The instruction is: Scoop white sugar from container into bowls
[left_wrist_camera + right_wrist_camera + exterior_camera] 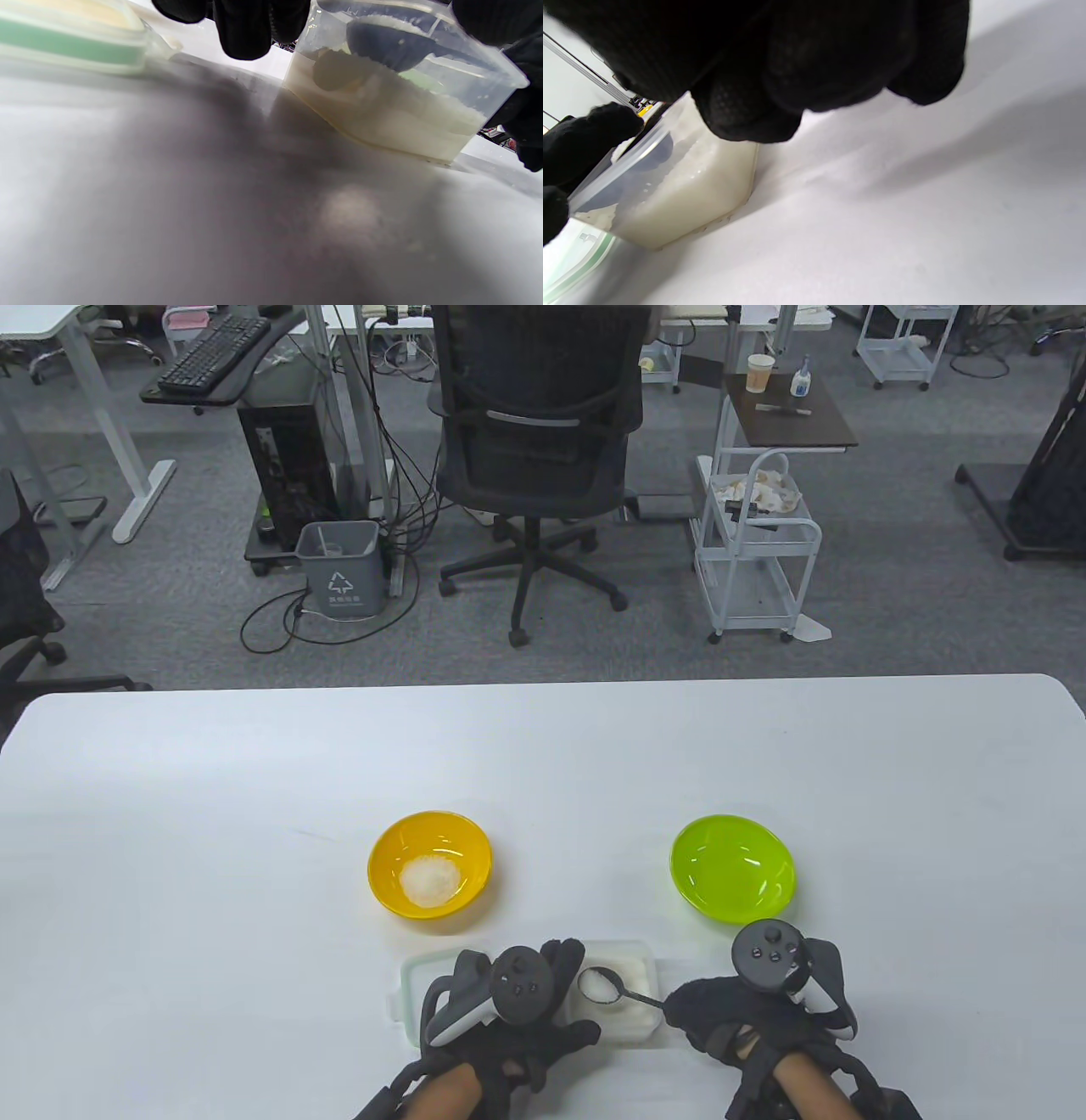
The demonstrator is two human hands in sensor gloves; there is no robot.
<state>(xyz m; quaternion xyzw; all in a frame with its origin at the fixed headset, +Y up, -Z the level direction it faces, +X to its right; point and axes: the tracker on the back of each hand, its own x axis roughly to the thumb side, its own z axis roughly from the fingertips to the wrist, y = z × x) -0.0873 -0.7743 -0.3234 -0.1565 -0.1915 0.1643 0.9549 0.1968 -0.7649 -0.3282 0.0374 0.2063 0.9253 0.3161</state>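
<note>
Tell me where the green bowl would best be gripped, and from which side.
Grip the green bowl at its near rim, coming from the right hand side. It stands upright, open and apparently empty, with its rim exposed, and the rounded wall gives little hold. That hand holds the loaded spoon now.

Two bowls, one yellow (429,862) and one green (733,868); one container (632,976); one spoon (604,986).

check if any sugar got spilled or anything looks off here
Nothing stands out. No sugar shows on the table; the spoon is loaded over the container, the green bowl unfilled.
</note>
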